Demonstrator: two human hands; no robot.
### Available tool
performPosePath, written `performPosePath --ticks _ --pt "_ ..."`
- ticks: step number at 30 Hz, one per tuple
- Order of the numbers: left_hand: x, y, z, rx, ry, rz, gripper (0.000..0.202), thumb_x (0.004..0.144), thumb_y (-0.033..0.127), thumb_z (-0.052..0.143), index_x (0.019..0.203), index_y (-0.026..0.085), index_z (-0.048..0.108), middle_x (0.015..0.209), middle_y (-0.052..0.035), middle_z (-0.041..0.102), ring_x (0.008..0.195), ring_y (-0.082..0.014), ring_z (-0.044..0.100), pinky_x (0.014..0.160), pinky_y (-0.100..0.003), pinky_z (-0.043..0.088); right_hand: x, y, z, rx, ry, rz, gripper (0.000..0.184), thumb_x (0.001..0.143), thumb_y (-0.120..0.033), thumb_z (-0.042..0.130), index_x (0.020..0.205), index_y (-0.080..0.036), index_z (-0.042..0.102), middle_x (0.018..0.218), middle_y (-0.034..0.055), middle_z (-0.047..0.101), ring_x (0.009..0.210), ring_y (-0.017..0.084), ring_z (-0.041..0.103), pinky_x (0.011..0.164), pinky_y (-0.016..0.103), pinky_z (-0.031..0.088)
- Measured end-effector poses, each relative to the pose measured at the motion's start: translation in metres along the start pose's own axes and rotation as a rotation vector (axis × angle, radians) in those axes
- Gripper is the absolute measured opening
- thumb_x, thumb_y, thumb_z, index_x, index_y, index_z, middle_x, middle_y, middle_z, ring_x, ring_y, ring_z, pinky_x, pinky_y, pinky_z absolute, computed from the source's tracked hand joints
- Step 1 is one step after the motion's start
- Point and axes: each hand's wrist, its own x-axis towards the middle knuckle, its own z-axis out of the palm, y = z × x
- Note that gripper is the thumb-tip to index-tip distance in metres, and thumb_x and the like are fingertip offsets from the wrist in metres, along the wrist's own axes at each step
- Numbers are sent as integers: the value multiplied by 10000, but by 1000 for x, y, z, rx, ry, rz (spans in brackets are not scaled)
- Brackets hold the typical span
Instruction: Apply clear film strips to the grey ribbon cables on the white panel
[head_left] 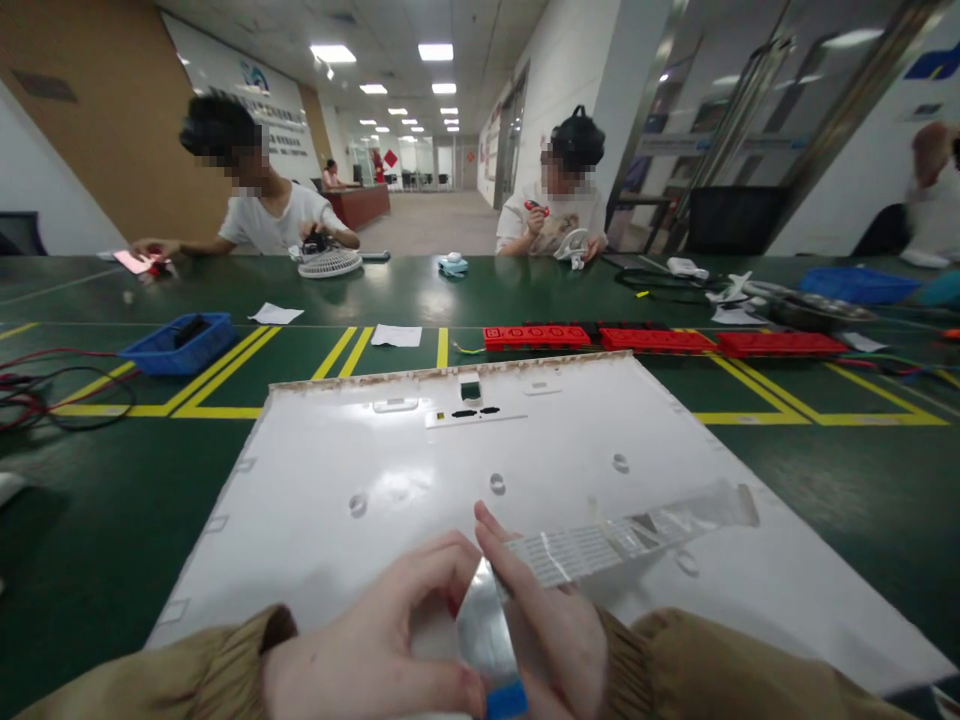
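A large white plastic panel (555, 430) with cut-out slots and small round bosses lies in front of me. Over it stretches a flat ribbon cable (577, 553), with clear film or tape toward its far right end. Its near end bends down between my hands, silvery, with a blue tip. My left hand (390, 630) pinches this near part, thumb beside the blue tip. Pressed along the cable's other side is my right hand (551, 630), fingers together around it. My palms hide part of the cable.
Several red plastic blocks (536, 338) stand in a row behind the panel. A blue tray (180, 343) and red and black wires (52, 385) are at left. Across the green table (225, 300), two people handle small fans. Another blue tray (859, 284) lies far right.
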Motion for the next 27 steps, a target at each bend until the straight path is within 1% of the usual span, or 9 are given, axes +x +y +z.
performPosePath --ticks 2,4,6,9,12,16,19,23,27 --pt "-1 1 2 -18 -6 -65 396 712 273 748 1036 196 534 1005 -43 556 951 -197 530 864 -354 435 -3 5 1 -23 -36 4 890 725 -193 598 1487 -169 139 1477 111 280 1312 294 372 1054 444 398" --pt "-2 2 6 -29 24 -80 456 729 229 732 1114 204 488 998 -45 555 923 -189 545 822 -343 454 -6 8 4 -31 -81 63 972 712 -206 655 1495 -222 80 1469 88 308 1303 299 386 1051 435 404" --pt "-2 0 9 -26 70 -24 573 746 184 709 1230 229 406 979 -41 543 891 -174 552 792 -329 468 -8 7 6 -18 -118 186 998 703 -182 654 1493 -259 49 1455 65 354 1304 296 386 1067 439 381" --pt "-4 -5 12 17 102 46 701 772 150 675 1337 285 282 963 -30 544 865 -157 553 772 -306 476 -9 0 5 6 -127 328 977 690 -179 632 1491 -262 80 1447 74 375 1322 335 347 1086 533 306" --pt "-5 -7 10 113 118 57 586 791 169 663 1284 294 373 1028 -41 563 913 -166 553 816 -318 473 -7 -4 1 42 -127 331 936 692 -189 609 1491 -242 124 1436 93 389 1328 360 326 1082 578 271" --pt "-3 2 8 289 105 81 364 790 162 658 1121 250 536 1013 -31 585 914 -159 559 849 -316 468 -7 -1 -2 95 -164 283 911 698 -161 554 1491 -246 114 1420 71 419 1302 327 386 1061 531 350" --pt "0 10 8 319 88 124 267 783 97 630 1015 218 577 960 -20 591 889 -137 570 822 -275 480 -9 2 -1 81 -175 285 916 677 -106 527 1491 -236 128 1423 68 414 1285 318 413 1044 499 393" --pt "1 10 10 308 106 160 308 759 -9 548 988 195 571 969 -27 579 915 -132 576 791 -243 492 -8 1 -5 141 -191 181 893 700 -77 469 1495 -234 92 1451 53 368 1294 282 405 1040 443 411" --pt "1 7 9 371 171 215 411 683 -95 493 966 196 558 931 -7 573 887 -120 567 774 -226 474 -4 -3 -13 131 -191 165 866 718 -76 467 1494 -215 109 1454 70 360 1318 272 370 1057 439 381"
